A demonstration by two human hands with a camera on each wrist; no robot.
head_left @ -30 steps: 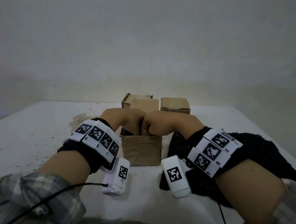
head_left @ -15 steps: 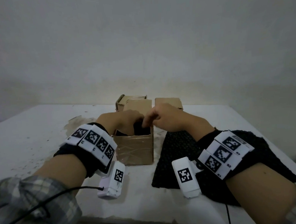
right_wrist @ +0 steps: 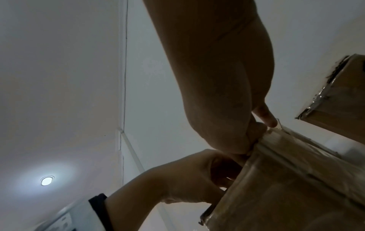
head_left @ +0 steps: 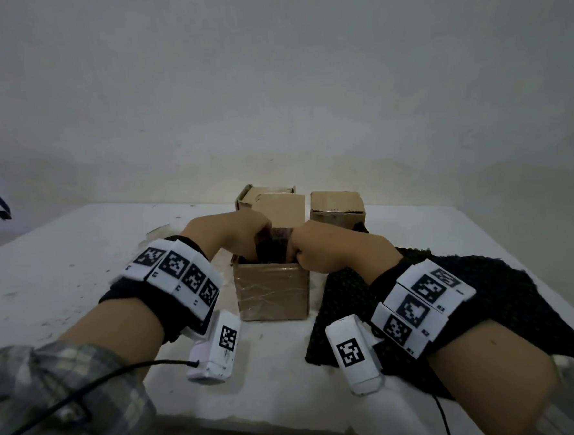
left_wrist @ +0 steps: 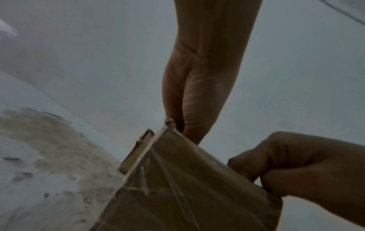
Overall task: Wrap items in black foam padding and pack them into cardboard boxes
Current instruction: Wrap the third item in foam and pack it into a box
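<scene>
Plain pale wall fills the upper half of the head view; below it a white table [head_left: 80, 263], scuffed at left centre, carries the work.

Open taped box [head_left: 272, 294] sits at frame centre, mouth up, rear flap raised. Two more boxes [head_left: 337, 205] stand behind it, upper centre. Spare black foam sheet [head_left: 485, 292] lies flat to the right of the box, under the right forearm.

Dark wrapped bundle [head_left: 274, 250] sits in the box mouth, top just proud of the rim, a reddish patch showing at its upper edge. Whether it rests on the box floor: cannot tell.

Key relation: the bundle lies directly between the two hands and below the knuckles, so the coming push is straight down. Its long axis looks upright, though most of it is hidden. Both hands are equally near.

Left hand [head_left: 236, 234]: fingers curled down over the left rim into the box, on the bundle's left side. Right hand [head_left: 318, 249]: fingers curled, bunched at the right rim against the bundle; the right wrist view shows fingertips [right_wrist: 265, 116] at the taped corner. Exact contact inside the box is hidden.

Judgement: seating step, nearly done for this item; flaps not yet closed.
</scene>
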